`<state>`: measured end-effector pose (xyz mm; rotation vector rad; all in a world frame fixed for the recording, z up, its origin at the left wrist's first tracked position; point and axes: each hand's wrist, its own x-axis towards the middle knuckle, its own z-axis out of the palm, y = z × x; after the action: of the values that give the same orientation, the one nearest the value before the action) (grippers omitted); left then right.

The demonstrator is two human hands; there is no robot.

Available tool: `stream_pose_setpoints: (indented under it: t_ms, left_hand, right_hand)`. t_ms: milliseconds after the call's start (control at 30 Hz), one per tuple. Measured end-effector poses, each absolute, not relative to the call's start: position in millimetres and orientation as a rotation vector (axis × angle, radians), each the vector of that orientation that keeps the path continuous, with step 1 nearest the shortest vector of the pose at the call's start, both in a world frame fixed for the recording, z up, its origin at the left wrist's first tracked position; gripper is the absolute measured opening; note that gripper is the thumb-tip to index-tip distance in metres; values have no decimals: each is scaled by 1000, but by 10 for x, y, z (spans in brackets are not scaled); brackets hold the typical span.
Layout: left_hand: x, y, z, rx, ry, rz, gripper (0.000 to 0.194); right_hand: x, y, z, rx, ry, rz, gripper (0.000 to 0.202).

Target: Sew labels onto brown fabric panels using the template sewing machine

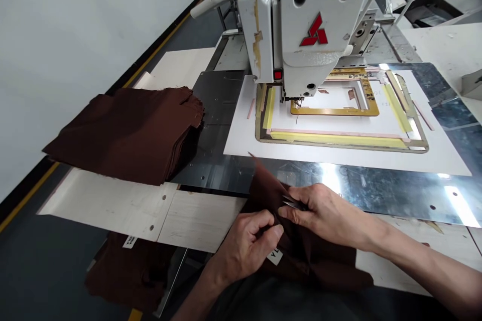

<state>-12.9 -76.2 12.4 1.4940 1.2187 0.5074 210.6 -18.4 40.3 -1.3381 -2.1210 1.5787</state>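
My left hand (246, 245) pinches a dark brown fabric piece (331, 263) at the table's front edge. A white label (275, 257) with dark letters shows on this cloth, just below my left thumb. In my right hand (326, 215) is a small pair of thread snips (294, 203), its dark blades pointing left, close above the left fingertips. The blades lie against or just over a fold of the fabric; whether they touch it I cannot tell. One pointed corner of the cloth stands up toward the metal plate.
Beyond my hands stands a white sewing machine (320, 20) over a metal plate (222, 160). Under its needle lie a white sheet (241, 135) and a yellow frame (335, 112). Stacked brown fabric (124, 130) sits left; more brown cloth (124, 276) hangs or lies lower, below the tabletop.
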Motion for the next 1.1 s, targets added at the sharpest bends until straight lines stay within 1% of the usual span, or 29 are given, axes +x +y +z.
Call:
stream_pose_setpoints:
  t_ms: [67,133,233,333,400,467,500,567,633,700,767,967,1100]
  left_hand:
    - [-124,-740,136,1439,1255,490,32]
    - [-143,-725,135,1388,1277,461,32]
    - [-204,-743,114,1354,1213,492,38]
    - [-244,-797,75,1241,1146,606,41]
    - [-237,-827,39,1187,1145,622,40]
    - [-210,-839,4,1215,1153,593,39]
    - [-196,-839,-10,1247,1159,576,39]
    - [-172,-832,-25,1314,1176,550,38]
    - [-160,-822,-24,1358,1200,535,38]
    - [-154,-816,-16,1392,1221,536,39]
    - [-149,-814,-11,1426,1229,548,40]
    - [-129,-820,-21,1484,1232,566,41]
    - [-124,-817,-20,1489,1233,560,41]
  right_hand:
    - [2093,-176,402,-1240,-2052,1720,37]
    - [2088,-186,399,-1162,-2028,1777,33]
    - [2104,-212,384,-1131,-1989,1743,31]
    - [2137,-232,345,-1220,-1878,1730,37]
    - [2165,-241,318,-1288,-1893,1714,40]
    - [2194,-248,312,-1352,-2020,1597,35]
    - [2208,-253,322,-1396,-2105,1471,29]
    - [2227,-272,370,-1484,-2271,1071,20]
    - [2221,-306,445,-1465,-2403,655,19]
    - [2186,-354,517,-1325,-2535,420,11]
    - [2134,-406,554,-1205,-2649,355,11]
    - [2049,-462,467,-1082,-2825,462,21]
    - [2049,-430,453,-1058,-2845,462,20]
